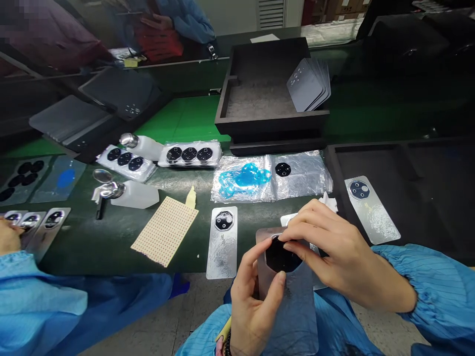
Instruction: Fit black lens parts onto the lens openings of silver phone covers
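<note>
My left hand (256, 296) grips a silvery-grey phone back cover (293, 311), thumb and index finger at the rim of its black disc. The disc is a black camera lens cover (280, 258), lying at the cover's upper end. The fingertips of my right hand (330, 242) are closed at the disc's upper right edge; how firmly they hold it I cannot tell. Partly hidden behind my right hand lies another silvery cover (287, 219). To the left, a phone back cover (221, 247) with a camera disc lies flat on the green table.
A plastic sheet with blue film (245, 178) and one black disc (283, 169) lies ahead. Behind it stands a black tray (260, 99) with stacked grey panels (308, 86). Pump bottles (135, 194) and a dotted sticker sheet (165, 230) are left. A co-worker's hand (9, 236) touches covers far left.
</note>
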### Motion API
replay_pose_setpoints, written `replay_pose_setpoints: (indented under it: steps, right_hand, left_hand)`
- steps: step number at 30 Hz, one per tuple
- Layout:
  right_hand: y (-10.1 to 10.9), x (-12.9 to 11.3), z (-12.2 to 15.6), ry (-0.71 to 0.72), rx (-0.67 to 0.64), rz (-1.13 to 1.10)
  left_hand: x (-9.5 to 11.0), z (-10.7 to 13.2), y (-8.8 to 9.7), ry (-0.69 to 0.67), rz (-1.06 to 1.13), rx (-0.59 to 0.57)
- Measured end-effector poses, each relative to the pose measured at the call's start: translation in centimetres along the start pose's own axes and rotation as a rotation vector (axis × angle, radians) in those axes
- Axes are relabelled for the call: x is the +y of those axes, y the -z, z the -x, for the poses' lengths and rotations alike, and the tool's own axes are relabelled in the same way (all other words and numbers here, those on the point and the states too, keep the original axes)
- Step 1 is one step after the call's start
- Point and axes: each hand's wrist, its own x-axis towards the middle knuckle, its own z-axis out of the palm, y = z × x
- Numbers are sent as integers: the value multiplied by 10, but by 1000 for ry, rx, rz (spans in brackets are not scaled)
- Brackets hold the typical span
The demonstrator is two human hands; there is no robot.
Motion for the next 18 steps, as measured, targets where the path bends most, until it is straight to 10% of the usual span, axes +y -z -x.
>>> replay_pose_setpoints:
  steps: [18]
  right_hand:
    - [1,-1,-1,21,0,44]
  left_hand:
    - [-2,3,1,147,45,36]
